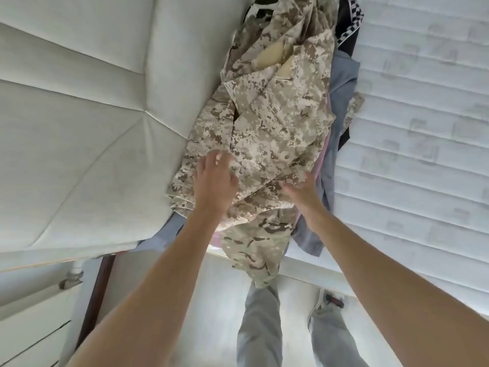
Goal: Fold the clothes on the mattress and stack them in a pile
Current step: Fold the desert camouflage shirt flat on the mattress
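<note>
A heap of clothes lies along the mattress (412, 144) beside the padded headboard. On top is a tan digital-camouflage garment (275, 120). Below it show a grey-blue garment (341, 86), a strip of pink cloth (321, 157) and a black piece with checkered trim (349, 25). A second camouflage piece (254, 247) hangs over the mattress edge. My left hand (215, 178) rests on the near left part of the top garment, fingers spread. My right hand (301, 190) lies at its near right edge, fingers curled into the cloth; the fingertips are hidden.
The white padded headboard (79, 128) fills the left side. The quilted mattress spreads to the right. Below are the pale floor (211, 300), my legs in grey trousers (259, 327), and a white pipe with a bracket (71, 279) at the lower left.
</note>
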